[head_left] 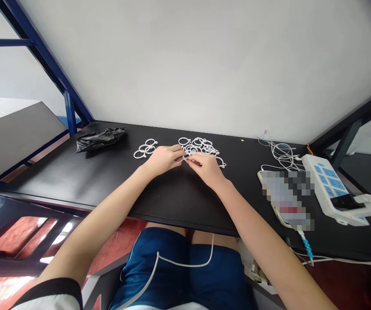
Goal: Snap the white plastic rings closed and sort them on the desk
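Observation:
At the middle of the black table, my left hand (pixel 166 158) and my right hand (pixel 206 167) meet with fingers pinched. Between their fingertips is a white curtain ring (pixel 184 158), its small eyelet near my right fingertips and much of it hidden by fingers. Just behind the hands lies a loose pile of white curtain rings (pixel 198 142), overlapping one another and partly covered by my fingers. Left of my left hand, a smaller group of the same rings (pixel 145 149) lies flat, overlapping.
A crumpled black plastic bag (pixel 101 138) lies at the table's left. On the right are a phone (pixel 280 200) on a charging cable, tangled white earphones (pixel 284 156) and a white power strip (pixel 330 183). A white cord (pixel 185 265) crosses my lap. Blue metal posts (pixel 48 64) frame the left.

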### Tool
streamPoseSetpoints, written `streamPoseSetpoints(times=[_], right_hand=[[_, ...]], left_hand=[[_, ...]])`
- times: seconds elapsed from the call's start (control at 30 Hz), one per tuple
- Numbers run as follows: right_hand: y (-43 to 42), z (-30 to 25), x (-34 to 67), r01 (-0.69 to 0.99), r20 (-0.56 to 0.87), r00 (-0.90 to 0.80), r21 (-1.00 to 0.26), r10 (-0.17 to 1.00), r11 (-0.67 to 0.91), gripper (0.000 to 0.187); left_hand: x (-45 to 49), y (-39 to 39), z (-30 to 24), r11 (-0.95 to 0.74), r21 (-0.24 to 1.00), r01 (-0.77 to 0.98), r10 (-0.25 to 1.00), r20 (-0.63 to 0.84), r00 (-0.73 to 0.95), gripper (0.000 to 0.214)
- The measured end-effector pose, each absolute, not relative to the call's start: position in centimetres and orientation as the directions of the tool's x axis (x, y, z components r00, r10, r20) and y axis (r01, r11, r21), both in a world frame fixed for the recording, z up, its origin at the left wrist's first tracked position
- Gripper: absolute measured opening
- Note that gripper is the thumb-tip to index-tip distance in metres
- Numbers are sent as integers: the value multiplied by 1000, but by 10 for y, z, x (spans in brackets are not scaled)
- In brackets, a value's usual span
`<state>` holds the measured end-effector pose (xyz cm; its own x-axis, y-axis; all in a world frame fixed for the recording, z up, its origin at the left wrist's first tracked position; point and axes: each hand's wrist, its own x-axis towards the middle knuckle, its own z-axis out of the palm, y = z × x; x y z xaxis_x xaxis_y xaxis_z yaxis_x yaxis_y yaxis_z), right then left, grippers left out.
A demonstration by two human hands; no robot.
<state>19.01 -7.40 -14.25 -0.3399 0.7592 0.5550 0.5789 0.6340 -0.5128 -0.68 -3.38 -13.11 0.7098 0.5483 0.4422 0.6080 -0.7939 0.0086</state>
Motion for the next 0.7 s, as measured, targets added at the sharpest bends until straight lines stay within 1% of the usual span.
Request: streamPoseSetpoints(times=[0.3,0.7], right_hand=[[-73,-145,191,551,543,-385,-514,746,658,17],[-76,-145,191,667,501,-387,-428,774,610,18]], left_hand=[[-7,-34,-133,-810,-14,587,515,462,722,18],[-7,-33,-137,-806,-15,592,529,430,731,19]])
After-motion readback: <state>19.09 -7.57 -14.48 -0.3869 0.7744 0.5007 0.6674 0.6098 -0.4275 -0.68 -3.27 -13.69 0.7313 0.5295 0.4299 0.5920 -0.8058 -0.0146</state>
